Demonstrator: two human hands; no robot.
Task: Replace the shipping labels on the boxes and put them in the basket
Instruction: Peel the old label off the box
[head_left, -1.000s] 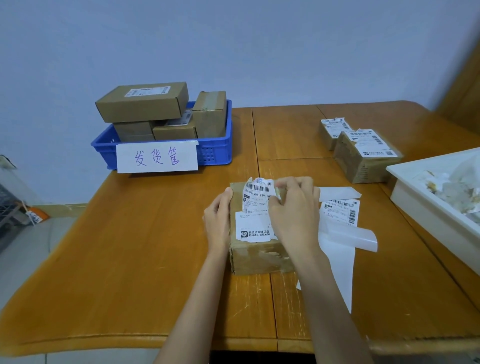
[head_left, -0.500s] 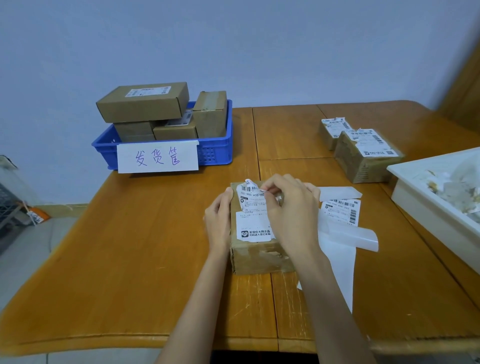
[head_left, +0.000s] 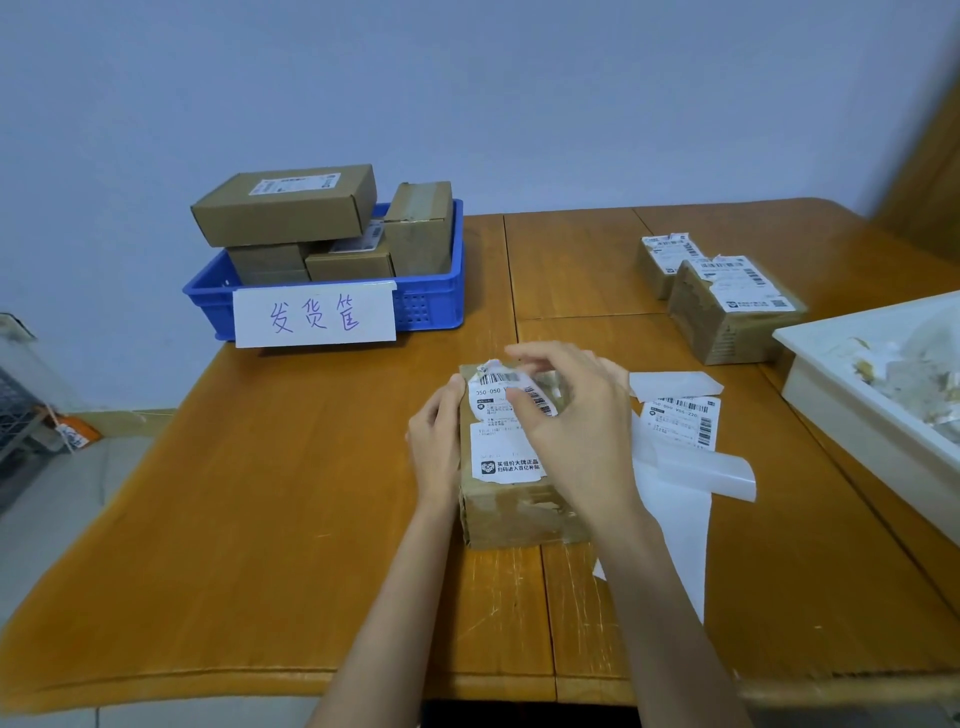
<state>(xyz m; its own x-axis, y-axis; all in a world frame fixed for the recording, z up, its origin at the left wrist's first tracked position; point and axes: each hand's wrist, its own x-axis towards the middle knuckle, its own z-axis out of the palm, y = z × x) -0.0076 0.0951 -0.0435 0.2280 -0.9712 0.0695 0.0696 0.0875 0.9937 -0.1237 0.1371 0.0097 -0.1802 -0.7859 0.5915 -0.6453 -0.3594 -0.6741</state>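
Box being relabelled, lying flat at the middle of the tabletop, its old label still stuck over most of the top face and torn and lifted only along the far edge. The left hand rests against the box's left side, fingers fairly straight, steadying it. The right hand hovers over the far half of the label with fingers curled; motion blur hides whether the fingertips pinch the lifted edge or have let it slip.

Risks, as judged from this state: the paper may tear again into strips and leave remnants, because the edge is already ragged; the box may slide if the left hand eases off during a pull.

A fresh label and loose backing sheets lie just right of the box. Two boxes with labels wait near the far right.

Containers: the blue basket, far left, bearing a handwritten sign, holds several boxes, one stacked above the rim. The white bin, right edge, holds crumpled paper scraps
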